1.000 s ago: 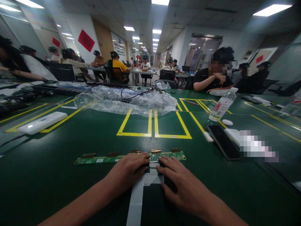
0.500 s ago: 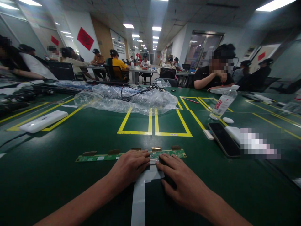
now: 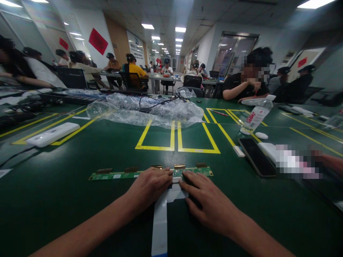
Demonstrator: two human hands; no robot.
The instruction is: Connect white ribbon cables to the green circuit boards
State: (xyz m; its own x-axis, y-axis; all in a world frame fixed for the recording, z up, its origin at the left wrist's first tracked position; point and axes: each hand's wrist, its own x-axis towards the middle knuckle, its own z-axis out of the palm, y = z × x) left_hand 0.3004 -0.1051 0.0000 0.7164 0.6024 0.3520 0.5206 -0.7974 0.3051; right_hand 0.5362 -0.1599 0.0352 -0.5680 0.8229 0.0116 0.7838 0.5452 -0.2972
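Observation:
A long, narrow green circuit board (image 3: 124, 176) with brown film tabs along its far edge lies on the green table. A white flat ribbon cable (image 3: 160, 225) meets its near edge at the middle, folds sideways, and runs down toward me. My left hand (image 3: 152, 185) is closed at the left of the cable's white end, its fingers bent over the board and its thumb hidden. From the right, my right hand (image 3: 205, 194) grips around the same cable end. Its longer fingertips rest on the board, and its thumb is by the cable fold. Whether the cable end sits inside a connector, I cannot tell.
Clear plastic wrap (image 3: 150, 110) with black cables lies beyond the yellow tape outlines (image 3: 198, 150). On the right are a phone (image 3: 255, 157), a tilted bottle (image 3: 257, 116) and another person's hand (image 3: 332, 162). A white device (image 3: 53, 135) lies left; people sit beyond.
The view has shifted slightly. Another person's hand has come in at the right edge, by the blurred object. My hands stay at the cable end, barely moved.

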